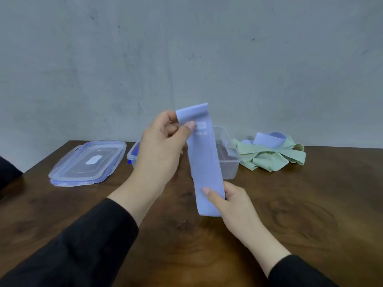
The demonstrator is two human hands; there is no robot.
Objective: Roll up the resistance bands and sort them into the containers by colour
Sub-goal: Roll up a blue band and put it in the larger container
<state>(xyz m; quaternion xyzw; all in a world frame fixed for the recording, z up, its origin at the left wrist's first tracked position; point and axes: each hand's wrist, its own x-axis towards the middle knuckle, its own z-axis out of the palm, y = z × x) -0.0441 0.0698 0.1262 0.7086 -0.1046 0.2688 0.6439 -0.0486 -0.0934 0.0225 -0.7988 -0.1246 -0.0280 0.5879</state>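
Two hands share one lavender band (207, 166), held up above the middle of the worktop (310, 204) and stretched flat into a long strip that slants from upper left to lower right. Our left hand (163, 146) has the top end: thumb and curled fingers pinch it, and the band's end folds over just above the thumb tip. Our right hand (230, 201) takes the lower end, thumb laid across the front of the strip and fingers wrapped behind it — so both grips are closed on this same band, none of it touching the wood. Faint pale print shows on the strip near the top, too blurred for us to read.

Behind the band, toward the worktop's far edge, stand clear plastic containers: one open tub (228, 160) is partly hidden by the strip, and a second tub (132, 154) with a blue clip peeks out behind our left hand. We cannot tell what either holds. Further left along the far edge lie stacked clear lids (87, 162) with blue trim, flat on the wood.

To the right of the tubs, near the far edge, sits a loose heap of pale green bands (269, 158) — and on top of that heap rests another lavender band (269, 138), looped and unrolled. Black sleeves (83, 245) cover both of our forearms down to the wrists.
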